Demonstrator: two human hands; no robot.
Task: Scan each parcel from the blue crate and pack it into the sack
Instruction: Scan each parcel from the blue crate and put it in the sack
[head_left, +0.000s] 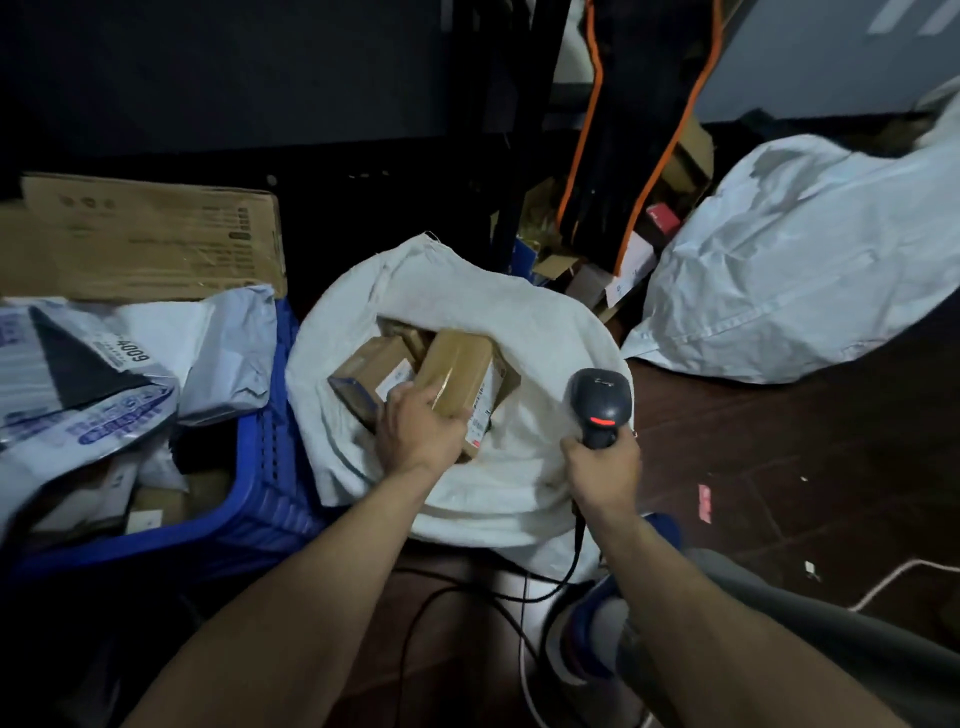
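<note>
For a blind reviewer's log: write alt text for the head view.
A person's left hand holds a brown box in the mouth of an open white sack that already contains other boxes, while the right hand grips a black scanner. A blue crate of parcels stands left of the sack.

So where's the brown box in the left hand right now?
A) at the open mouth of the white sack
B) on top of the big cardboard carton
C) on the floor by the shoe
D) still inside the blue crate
A: the left hand grips the brown box at the open mouth of the white sack, over other boxes already inside, to the right of the blue crate.
</note>
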